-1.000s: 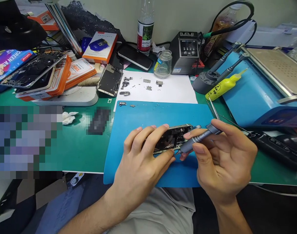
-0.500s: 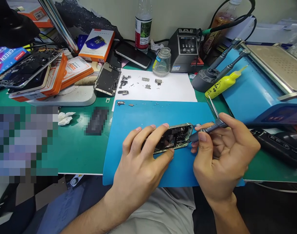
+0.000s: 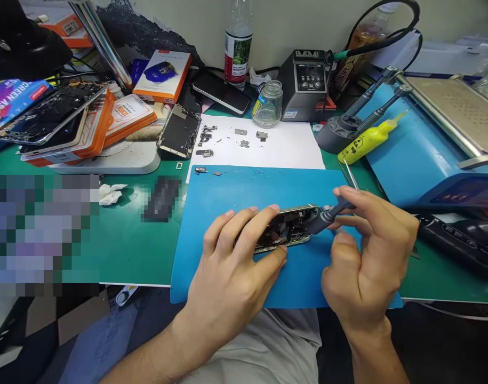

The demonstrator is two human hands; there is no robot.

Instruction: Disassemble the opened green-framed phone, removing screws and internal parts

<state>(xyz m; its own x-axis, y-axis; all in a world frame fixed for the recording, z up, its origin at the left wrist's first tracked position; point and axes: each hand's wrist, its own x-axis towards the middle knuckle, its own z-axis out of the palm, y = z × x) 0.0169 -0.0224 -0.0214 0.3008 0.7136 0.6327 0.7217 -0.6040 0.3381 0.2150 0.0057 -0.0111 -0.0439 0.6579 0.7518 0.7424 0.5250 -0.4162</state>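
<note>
My left hand is closed around an opened smartphone, its fingers along the far edge and its thumb on the near edge. The phone's inner parts are bare, and its left end is hidden under my fingers. My right hand grips a dark grey screwdriver, the index finger pressed over its rear end. Its tip meets the phone's right end, but the exact spot is hidden. Silver tweezers stick up behind the right fingers; how they are held I cannot make out. A blue mat lies underneath.
Small metal phone parts lie on white paper behind the mat. A detached screen, a glass jar, a soldering station and a yellow bottle stand or lie around it. Stacked orange boxes are at left.
My right thumb and fingers have shifted on the screwdriver, and its rear end is tilted more upright, with the index finger now on top. My left hand and the phone have hardly moved.
</note>
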